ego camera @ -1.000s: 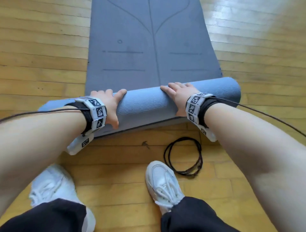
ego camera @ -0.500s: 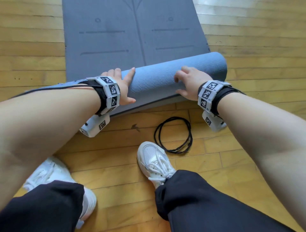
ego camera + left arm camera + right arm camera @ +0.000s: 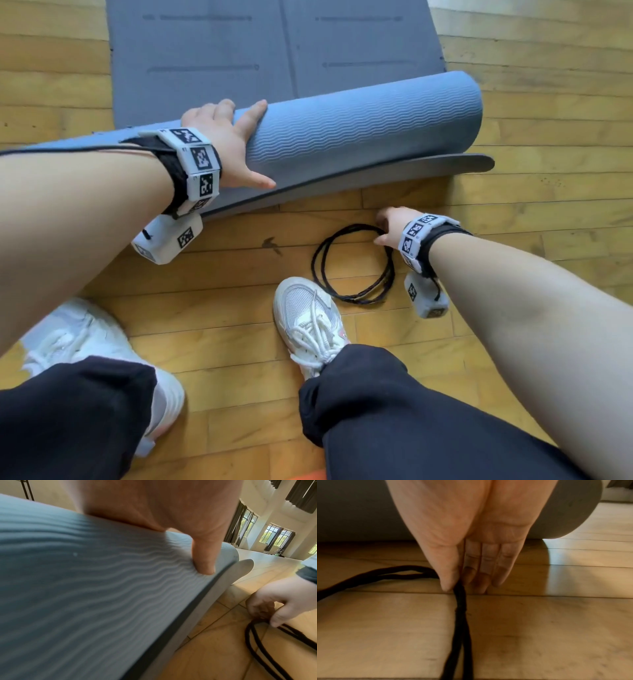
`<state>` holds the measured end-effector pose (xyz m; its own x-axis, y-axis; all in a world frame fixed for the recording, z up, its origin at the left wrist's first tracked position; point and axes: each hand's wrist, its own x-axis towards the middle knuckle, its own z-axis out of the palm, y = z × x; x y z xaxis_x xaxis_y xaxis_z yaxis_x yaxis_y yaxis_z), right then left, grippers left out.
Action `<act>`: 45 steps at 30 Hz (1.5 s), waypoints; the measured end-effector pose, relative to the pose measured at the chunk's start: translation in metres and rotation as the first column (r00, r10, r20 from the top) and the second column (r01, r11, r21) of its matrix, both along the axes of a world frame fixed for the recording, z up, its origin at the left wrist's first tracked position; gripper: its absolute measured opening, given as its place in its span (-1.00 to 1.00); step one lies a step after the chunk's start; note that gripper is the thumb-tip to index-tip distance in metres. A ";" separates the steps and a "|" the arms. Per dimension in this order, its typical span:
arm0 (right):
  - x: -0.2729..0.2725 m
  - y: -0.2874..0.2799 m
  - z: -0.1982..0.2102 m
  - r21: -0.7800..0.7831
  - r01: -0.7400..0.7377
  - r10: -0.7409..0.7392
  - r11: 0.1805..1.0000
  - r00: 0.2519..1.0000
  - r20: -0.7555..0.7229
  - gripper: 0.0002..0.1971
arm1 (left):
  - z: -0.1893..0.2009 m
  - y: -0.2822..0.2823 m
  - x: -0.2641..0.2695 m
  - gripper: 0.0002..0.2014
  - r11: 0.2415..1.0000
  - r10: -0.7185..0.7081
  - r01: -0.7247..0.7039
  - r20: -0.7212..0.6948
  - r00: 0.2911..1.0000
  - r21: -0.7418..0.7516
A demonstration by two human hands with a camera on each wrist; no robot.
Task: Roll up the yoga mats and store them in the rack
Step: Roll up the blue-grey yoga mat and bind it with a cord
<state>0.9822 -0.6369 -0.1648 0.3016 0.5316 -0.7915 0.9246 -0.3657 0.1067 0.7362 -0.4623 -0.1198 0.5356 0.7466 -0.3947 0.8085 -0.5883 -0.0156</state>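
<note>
Pinning the half-rolled mat point(image 3: 359, 130) with flat fingers, the left hand point(image 3: 226, 144) steadies it on the floor point(image 3: 548, 212) — its length runs crosswise. The right hand point(image 3: 390, 226), nearer, pinches the cord point(image 3: 352, 263) just beside it.

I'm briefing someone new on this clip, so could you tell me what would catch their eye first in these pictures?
First, the blue-grey yoga mat, partly rolled into a thick roll on the wooden floor, with the left hand pressed flat on the roll. Next, the black cord loop on the floor between roll and white shoe, where the right hand pinches it.
</note>
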 end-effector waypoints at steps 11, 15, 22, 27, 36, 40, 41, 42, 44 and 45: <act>0.031 0.010 0.037 0.019 0.074 -0.073 0.997 0.997 -0.019 -0.74 | -0.002 -0.001 0.001 0.15 1.000 -0.004 0.004 0.001 1.000 0.022; 0.059 -0.009 0.062 0.049 0.243 -0.240 0.969 0.969 -0.065 -0.82 | -0.001 -0.001 0.001 0.15 1.000 -0.006 0.006 -0.001 1.000 0.016; 0.071 -0.013 0.099 0.044 0.932 -0.690 0.360 0.298 -0.660 -0.66 | 0.001 0.001 0.002 0.15 1.000 -0.005 0.005 -0.007 1.000 0.006; 0.104 -0.018 0.099 0.259 0.965 -0.835 0.051 0.183 -0.519 -0.66 | 0.001 0.001 0.002 0.15 1.000 -0.006 0.006 -0.014 1.000 0.011; 0.092 0.025 0.082 0.181 0.982 -0.704 -0.055 0.091 -0.705 -0.78 | 0.013 0.003 0.044 0.18 0.999 -0.016 0.012 -0.105 0.994 -0.032; 0.085 0.036 0.074 0.205 0.977 -0.723 0.052 0.179 -0.667 -0.74 | 0.012 0.004 0.067 0.35 0.994 -0.042 0.036 -0.058 0.997 -0.101; 0.087 0.035 0.072 0.196 0.979 -0.737 0.055 0.172 -0.653 -0.75 | 0.012 0.004 0.072 0.36 0.993 -0.044 0.038 -0.057 0.997 -0.110; 0.088 0.034 0.070 0.185 0.982 -0.748 0.048 0.158 -0.644 -0.75 | 0.013 0.004 0.076 0.38 0.992 -0.049 0.042 -0.060 0.997 -0.116; 0.093 0.030 0.063 0.165 0.986 -0.763 0.020 0.122 -0.635 -0.75 | 0.013 0.004 0.084 0.40 0.993 -0.066 0.058 -0.064 0.996 -0.107; 0.094 0.029 0.062 0.143 0.990 -0.765 -0.023 0.074 -0.640 -0.76 | 0.013 0.005 0.086 0.40 0.993 -0.074 0.067 -0.065 0.995 -0.097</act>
<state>1.0761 -0.6081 -0.1029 0.6465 0.2670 -0.7147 -0.3062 -0.7672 -0.5636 0.8221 -0.4577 -0.1067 0.5549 0.6657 -0.4989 0.7640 -0.6451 -0.0111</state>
